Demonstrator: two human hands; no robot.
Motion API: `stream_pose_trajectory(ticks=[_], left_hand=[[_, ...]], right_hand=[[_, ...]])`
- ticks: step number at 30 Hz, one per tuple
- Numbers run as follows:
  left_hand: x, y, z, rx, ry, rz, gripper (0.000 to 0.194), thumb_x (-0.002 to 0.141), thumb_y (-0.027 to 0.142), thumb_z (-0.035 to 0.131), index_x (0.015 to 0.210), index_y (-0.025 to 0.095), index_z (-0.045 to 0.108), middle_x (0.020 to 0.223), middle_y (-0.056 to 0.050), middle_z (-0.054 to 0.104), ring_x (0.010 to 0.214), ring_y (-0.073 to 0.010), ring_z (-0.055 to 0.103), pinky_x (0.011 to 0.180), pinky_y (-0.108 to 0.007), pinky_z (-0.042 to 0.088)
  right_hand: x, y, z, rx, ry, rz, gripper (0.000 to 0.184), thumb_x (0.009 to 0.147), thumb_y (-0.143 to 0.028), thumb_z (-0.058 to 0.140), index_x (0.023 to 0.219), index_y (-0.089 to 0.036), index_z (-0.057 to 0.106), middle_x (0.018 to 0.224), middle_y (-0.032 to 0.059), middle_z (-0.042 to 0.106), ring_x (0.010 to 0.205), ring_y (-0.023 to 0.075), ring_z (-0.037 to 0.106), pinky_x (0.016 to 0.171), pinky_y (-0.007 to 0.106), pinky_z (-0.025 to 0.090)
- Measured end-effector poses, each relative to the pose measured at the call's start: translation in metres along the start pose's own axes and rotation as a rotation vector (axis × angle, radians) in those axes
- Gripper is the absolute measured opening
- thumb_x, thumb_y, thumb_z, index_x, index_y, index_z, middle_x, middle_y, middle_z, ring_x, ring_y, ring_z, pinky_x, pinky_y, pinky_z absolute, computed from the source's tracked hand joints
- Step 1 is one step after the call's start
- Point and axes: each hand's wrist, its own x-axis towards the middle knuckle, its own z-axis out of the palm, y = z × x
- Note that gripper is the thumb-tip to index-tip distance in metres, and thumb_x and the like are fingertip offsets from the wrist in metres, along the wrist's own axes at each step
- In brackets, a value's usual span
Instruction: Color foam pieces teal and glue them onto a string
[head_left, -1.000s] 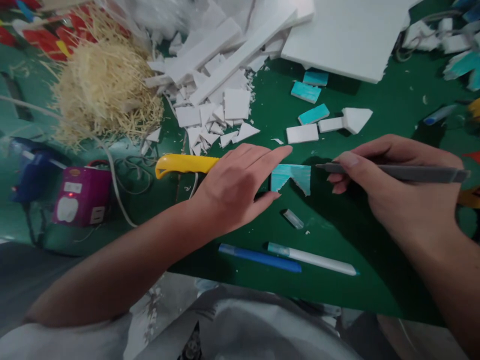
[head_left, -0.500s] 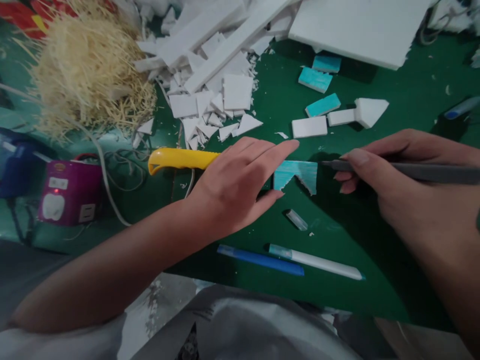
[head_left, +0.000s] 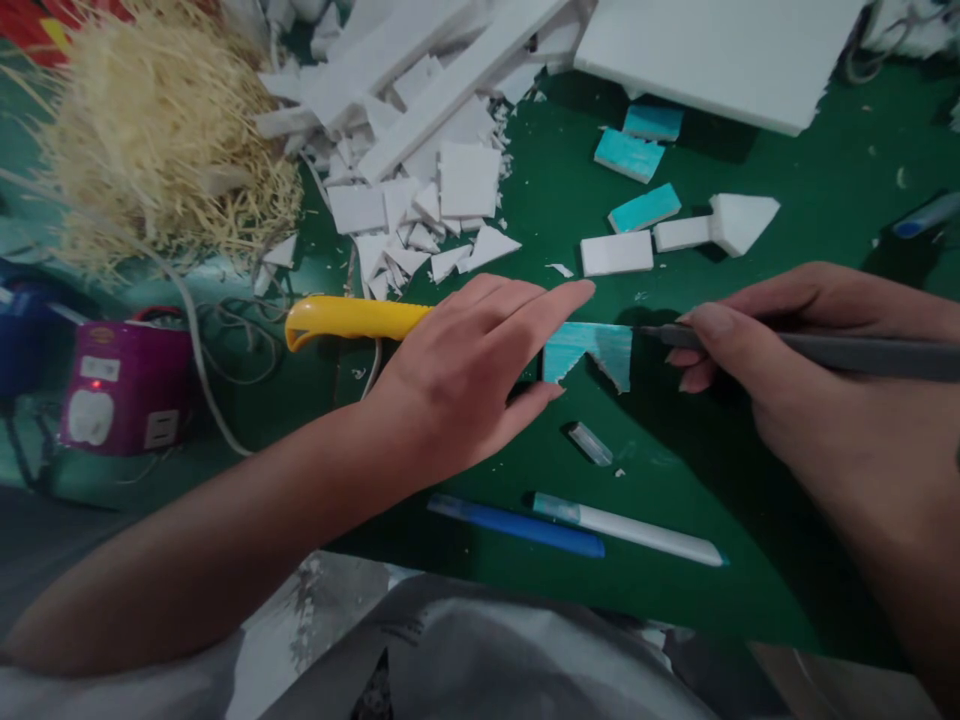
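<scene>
Closer by a sliver than a second ago, the tip of the dark pen-shaped tool now seems to meet the right edge of the turquoise piece; the other shifts look like my head moving.

Nearest on the counter lie a blue marker and, to its right, a white marker, with a small clear cap beyond them. Past that is the turquoise piece, lying flat, its ragged notch facing me. My left hand is palm down at its left end, thumb and index finger spread around it; how hard they press I can't tell. My right hand pinches the tool between thumb and fingers.

I judge the piece to be foam: very light, fairly stiff, quick to crumble at the notch and liable to skid. It's best held down softly on the broad left part, away from the two thin points.

A yellow handle runs under my left hand, its other end hidden. Farther off are white blocks, turquoise offcuts, a heap of white scraps and, at the far right, a white board.
</scene>
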Motion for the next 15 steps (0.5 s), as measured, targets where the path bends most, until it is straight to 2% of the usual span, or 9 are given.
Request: stream_pose_trajectory(ticks=[4, 10, 15], left_hand=[[-0.001, 0.0, 0.0001, -0.005, 0.035, 0.025, 0.049, 0.101, 0.022, 0.063, 0.147, 0.012, 0.051, 0.132, -0.014, 0.072, 0.127, -0.0282, 0.067, 0.11, -0.046, 0.055], [-0.0005, 0.001, -0.0008, 0.007, 0.008, 0.006, 0.048, 0.101, 0.022, 0.063, 0.147, 0.015, 0.052, 0.132, -0.013, 0.073, 0.127, -0.0278, 0.068, 0.11, -0.047, 0.055], [-0.0006, -0.0001, 0.0003, 0.002, 0.03, 0.018, 0.048, 0.101, 0.023, 0.064, 0.147, 0.014, 0.052, 0.133, -0.013, 0.072, 0.127, -0.0272, 0.068, 0.111, -0.045, 0.055]], right_hand=[[0.0003, -0.0008, 0.0011, 0.041, 0.003, 0.004, 0.014, 0.081, -0.026, 0.084, 0.071, -0.022, 0.076, 0.061, -0.0016, 0.072, 0.05, 0.01, 0.065, 0.048, 0.02, 0.053], [-0.0001, -0.0019, -0.0002, 0.045, -0.003, 0.018, 0.013, 0.081, -0.026, 0.084, 0.071, -0.022, 0.076, 0.06, -0.0019, 0.071, 0.049, 0.0102, 0.065, 0.048, 0.021, 0.053], [-0.0004, -0.0004, -0.0003, 0.017, -0.002, 0.013, 0.013, 0.081, -0.026, 0.085, 0.071, -0.022, 0.077, 0.06, -0.0019, 0.071, 0.05, 0.0109, 0.065, 0.048, 0.022, 0.053]])
